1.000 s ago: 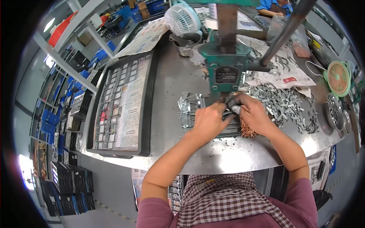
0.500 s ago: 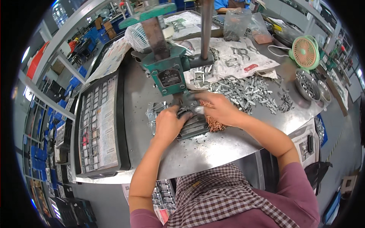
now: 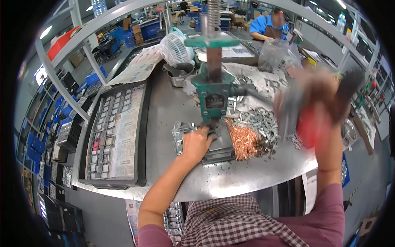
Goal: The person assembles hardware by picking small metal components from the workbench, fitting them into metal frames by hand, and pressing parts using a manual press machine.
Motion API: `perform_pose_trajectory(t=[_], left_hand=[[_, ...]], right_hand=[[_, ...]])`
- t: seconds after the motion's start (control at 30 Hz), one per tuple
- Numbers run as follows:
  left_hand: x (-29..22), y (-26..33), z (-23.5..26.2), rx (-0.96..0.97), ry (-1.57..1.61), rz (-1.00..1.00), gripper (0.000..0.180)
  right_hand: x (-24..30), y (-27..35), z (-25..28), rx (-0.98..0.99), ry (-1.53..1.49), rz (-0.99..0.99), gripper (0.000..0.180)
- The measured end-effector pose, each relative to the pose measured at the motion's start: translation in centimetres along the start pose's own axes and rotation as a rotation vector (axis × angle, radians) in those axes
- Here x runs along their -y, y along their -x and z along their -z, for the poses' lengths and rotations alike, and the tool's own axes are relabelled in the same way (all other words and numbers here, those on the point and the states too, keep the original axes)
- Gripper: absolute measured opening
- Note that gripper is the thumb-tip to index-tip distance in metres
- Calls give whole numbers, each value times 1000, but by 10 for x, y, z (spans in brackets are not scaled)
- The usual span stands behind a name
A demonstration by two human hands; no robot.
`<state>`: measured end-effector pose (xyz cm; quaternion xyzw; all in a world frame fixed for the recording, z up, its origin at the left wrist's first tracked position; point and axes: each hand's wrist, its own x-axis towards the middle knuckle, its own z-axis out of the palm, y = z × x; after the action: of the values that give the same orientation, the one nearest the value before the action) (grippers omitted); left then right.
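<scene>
A green hand press point(image 3: 214, 94) stands on the metal table point(image 3: 247, 181). My left hand point(image 3: 196, 143) rests at the press's base plate, its fingertips curled in under the ram; what they pinch is hidden. My right hand point(image 3: 319, 103) is raised at the right, heavily blurred, and closed around the dark and red handle of the press lever point(image 3: 251, 89). A heap of copper-coloured small parts point(image 3: 247, 142) lies just right of the base, and behind it a pile of silver metal pieces point(image 3: 261, 119).
A black compartment tray point(image 3: 115, 136) lies to the left. A few shiny metal pieces point(image 3: 180, 132) sit beside my left hand. Behind the press are a small fan point(image 3: 175, 48), a metal bowl point(image 3: 179, 77), clear bags point(image 3: 275, 51) and a person in blue point(image 3: 267, 24).
My right hand has left the press base and swung up to the right onto the lever handle. My left hand has stayed at the base. The view has tilted upward.
</scene>
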<state>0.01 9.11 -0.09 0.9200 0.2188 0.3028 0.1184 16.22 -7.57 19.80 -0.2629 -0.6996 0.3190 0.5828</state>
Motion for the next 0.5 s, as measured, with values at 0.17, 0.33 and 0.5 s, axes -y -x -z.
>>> perform_pose_trajectory(t=[0.17, 0.33, 0.5], left_hand=[[10, 16, 2, 27, 6, -32, 30], [6, 1, -9, 106, -21, -5, 44], [1, 2, 8, 96, -40, -23, 42]], right_hand=[[22, -11, -41, 377, 715, -34, 37], [-30, 60, -83, 504, 1053, -127, 20], [-3, 17, -44, 175, 1173, -47, 11]])
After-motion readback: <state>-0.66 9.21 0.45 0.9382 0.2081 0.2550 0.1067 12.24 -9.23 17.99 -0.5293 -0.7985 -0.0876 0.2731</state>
